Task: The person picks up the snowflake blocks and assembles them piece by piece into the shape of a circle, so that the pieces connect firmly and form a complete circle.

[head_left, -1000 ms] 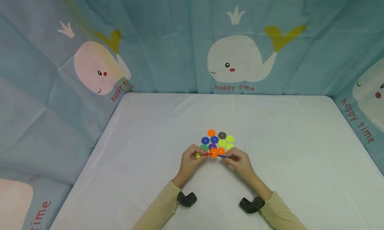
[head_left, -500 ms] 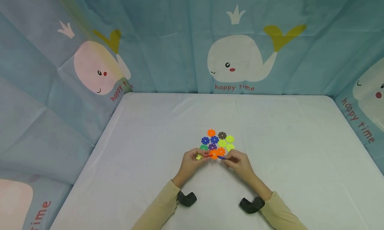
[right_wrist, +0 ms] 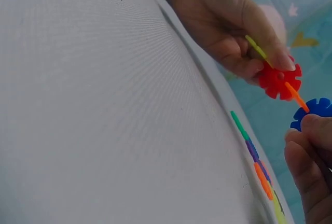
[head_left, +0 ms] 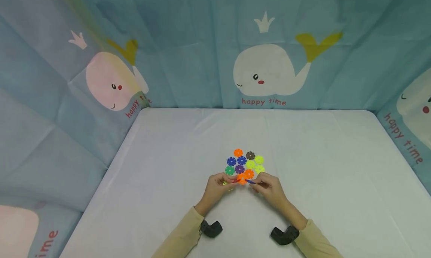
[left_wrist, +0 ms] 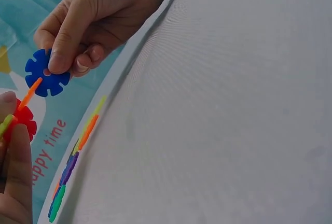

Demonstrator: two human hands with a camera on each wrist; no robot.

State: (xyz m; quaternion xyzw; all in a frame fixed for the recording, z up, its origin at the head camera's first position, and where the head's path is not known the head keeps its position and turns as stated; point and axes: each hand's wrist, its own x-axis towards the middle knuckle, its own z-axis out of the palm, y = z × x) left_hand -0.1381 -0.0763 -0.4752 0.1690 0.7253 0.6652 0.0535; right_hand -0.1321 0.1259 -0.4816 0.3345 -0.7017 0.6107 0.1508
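Observation:
My left hand [head_left: 217, 189] pinches a red notched disc [right_wrist: 275, 81] between thumb and fingers. A yellow disc [right_wrist: 254, 45] sits edge-on at the red one, partly behind the fingers. From the red disc's other side an orange disc [head_left: 242, 179] sticks out, set crosswise to it. My right hand [head_left: 270, 187] pinches a blue notched disc [left_wrist: 49, 81], thumb over its face. Its slotted rim meets the orange disc's edge, so the orange one bridges red and blue. Both hands work close together, held up off the tabletop.
Just beyond my hands, loose notched discs lie flat on the white table [head_left: 175, 146]: orange [head_left: 238, 153], dark brown [head_left: 250, 155], blue [head_left: 231, 161], green [head_left: 229, 170], purple [head_left: 240, 169] and yellow [head_left: 259, 168]. A whale-print curtain [head_left: 195, 74] stands behind the table.
The blue disc in my right hand has come in against the orange disc's edge. The head view has tilted slightly, so everything sits a little lower. The loose discs stay put.

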